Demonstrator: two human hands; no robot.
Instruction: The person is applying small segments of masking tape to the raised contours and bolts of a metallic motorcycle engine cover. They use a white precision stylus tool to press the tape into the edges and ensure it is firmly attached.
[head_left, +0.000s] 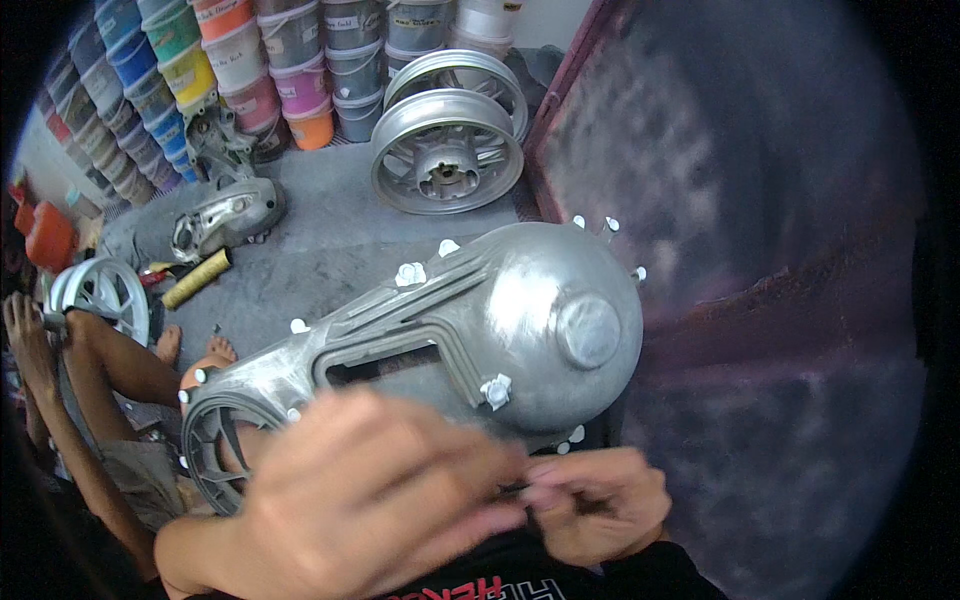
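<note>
A bare-metal scooter crankcase cover (517, 300) lies before me, its round domed end to the right and its spoked ring end at the lower left. White plugs or wads of tape (496, 391) sit along its rim and in its holes. My left hand (382, 480), blurred, is over the cover's lower edge, fingers bent inward. My right hand (600, 502) is just below the domed end. The fingertips of both hands meet and pinch a small dark thing (514, 489), mostly hidden and too blurred to name.
Silver wheel rims (448, 154) stand behind the cover. Another metal engine casing (232, 210) and a yellow roll (196, 279) lie on the grey floor mat. Stacked paint buckets (300, 82) line the back. A person (97, 352) sits at the left near a white wheel. A stained panel (750, 300) is at right.
</note>
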